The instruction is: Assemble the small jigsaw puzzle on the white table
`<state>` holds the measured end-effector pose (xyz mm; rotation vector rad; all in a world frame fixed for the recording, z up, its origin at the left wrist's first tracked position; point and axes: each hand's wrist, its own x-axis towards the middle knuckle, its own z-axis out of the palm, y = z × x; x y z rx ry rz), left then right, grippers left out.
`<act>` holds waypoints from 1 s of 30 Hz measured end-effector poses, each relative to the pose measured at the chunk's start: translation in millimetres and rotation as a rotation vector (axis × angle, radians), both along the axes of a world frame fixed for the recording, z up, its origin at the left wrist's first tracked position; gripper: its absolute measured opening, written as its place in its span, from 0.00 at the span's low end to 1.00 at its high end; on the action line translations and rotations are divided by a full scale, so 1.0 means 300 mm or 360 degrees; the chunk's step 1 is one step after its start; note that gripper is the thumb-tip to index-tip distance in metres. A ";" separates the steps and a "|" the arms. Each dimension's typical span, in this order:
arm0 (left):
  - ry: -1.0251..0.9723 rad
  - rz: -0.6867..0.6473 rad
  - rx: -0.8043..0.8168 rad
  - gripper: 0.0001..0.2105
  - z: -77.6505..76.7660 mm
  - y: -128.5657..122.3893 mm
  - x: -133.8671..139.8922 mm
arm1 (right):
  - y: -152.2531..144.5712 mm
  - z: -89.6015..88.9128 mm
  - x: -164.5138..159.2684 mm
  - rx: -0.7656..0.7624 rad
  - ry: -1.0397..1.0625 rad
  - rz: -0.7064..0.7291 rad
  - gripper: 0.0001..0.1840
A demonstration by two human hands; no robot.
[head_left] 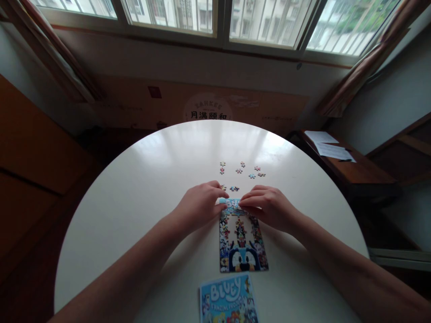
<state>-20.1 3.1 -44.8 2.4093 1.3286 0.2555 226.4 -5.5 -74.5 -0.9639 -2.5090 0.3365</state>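
A partly assembled jigsaw puzzle lies on the white round table, a blue cartoon dog's face along its near side and gaps in its middle. At its upper left corner, my left hand has thumb and forefinger closed about the edge. My right hand bends over the upper right corner, fingertips together on the puzzle; what lies under them is hidden. Just beyond the hands are a dark and blue loose piece and another piece, partly covered by my left fingers.
Several loose pieces lie farther back on the table. Nearest me is a blue picture sheet or box lid lettered "Bluey". A wooden side table with papers stands at the right, beyond the table's rim.
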 end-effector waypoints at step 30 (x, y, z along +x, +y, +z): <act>0.0194 -0.0369 0.0150 0.14 -0.007 -0.013 0.025 | 0.036 0.021 0.058 -0.0414 0.0246 -0.0149 0.14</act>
